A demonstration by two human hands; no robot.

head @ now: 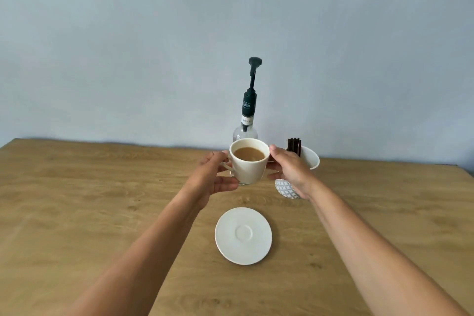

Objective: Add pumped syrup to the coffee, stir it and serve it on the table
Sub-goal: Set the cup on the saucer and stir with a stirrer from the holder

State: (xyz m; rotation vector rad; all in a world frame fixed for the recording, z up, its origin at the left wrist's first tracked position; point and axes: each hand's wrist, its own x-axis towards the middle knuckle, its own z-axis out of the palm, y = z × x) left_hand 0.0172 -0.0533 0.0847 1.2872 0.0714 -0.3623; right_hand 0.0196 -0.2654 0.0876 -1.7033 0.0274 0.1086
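A white cup (250,169) of light brown coffee (249,153) is lifted above the wooden table (102,200), in front of the syrup bottle (245,133). My left hand (213,177) grips the cup's handle side, fingers curled round it. From the right, my right hand (289,169) holds the cup, thumb near the rim. The clear bottle carries a tall dark pump (252,84), its spout above and behind the cup. An empty white saucer (243,236) lies on the table nearer to me.
A patterned bowl (302,174) with several dark stir sticks (294,146) stands behind my right hand, partly hidden by it. A pale blue wall runs along the table's far edge. The table's right corner shows at the far right.
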